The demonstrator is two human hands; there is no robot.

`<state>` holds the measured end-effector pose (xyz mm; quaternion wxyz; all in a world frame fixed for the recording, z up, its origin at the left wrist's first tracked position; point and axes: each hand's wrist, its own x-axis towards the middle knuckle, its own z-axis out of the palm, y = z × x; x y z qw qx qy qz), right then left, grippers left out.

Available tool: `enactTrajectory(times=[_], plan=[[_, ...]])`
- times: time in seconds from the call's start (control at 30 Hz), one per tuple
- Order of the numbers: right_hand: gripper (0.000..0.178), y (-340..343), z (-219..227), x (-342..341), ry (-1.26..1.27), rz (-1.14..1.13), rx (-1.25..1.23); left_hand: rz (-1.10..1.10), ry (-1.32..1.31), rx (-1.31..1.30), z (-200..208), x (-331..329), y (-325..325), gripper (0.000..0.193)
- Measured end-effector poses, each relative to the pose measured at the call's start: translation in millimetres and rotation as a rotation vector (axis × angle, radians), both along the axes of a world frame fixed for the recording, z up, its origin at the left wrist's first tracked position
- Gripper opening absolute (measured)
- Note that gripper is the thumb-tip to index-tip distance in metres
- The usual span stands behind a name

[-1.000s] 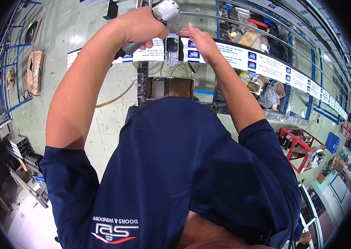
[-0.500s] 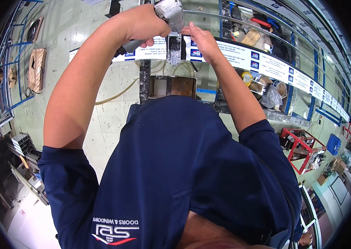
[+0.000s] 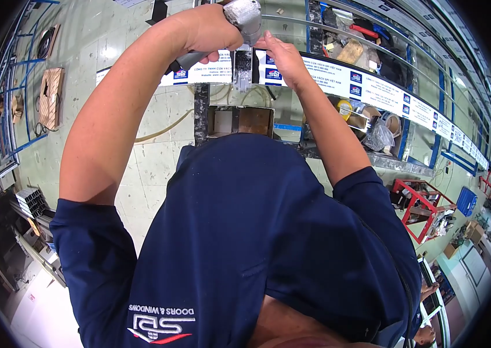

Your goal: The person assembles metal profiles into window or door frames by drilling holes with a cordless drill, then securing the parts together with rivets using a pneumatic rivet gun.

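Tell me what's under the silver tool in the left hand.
Just below the silver tool, a narrow greyish piece shows, set across the white-faced bar. Whatever lies directly beneath the tool's head is covered and cannot be seen.

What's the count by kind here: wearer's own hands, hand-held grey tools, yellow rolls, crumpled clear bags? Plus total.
Wearer's own hands: 2 (left hand, right hand)
Hand-held grey tool: 1
Yellow roll: 1
Crumpled clear bag: 1
Total: 5
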<state>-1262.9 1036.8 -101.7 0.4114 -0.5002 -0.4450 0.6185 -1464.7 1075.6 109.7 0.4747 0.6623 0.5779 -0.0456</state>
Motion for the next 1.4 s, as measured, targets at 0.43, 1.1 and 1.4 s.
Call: enactTrajectory(times=[0.43, 1.1, 1.4], plan=[[0.033, 2.2, -22.2, 4.4, -0.116, 0.034, 0.184, -0.213, -0.041, 0.219, 10.0, 6.4, 12.1, 0.027], [0.022, 2.9, -47.8, -8.0, -0.647, -0.072, 0.750, -0.200, 0.296, -0.034, 14.1, 27.1, 20.9, 0.026], [0.024, 2.3, -50.1, -6.4, -0.647, -0.067, 0.745, -0.128, 0.270, -0.030, 12.8, 31.2, 14.9, 0.026]])
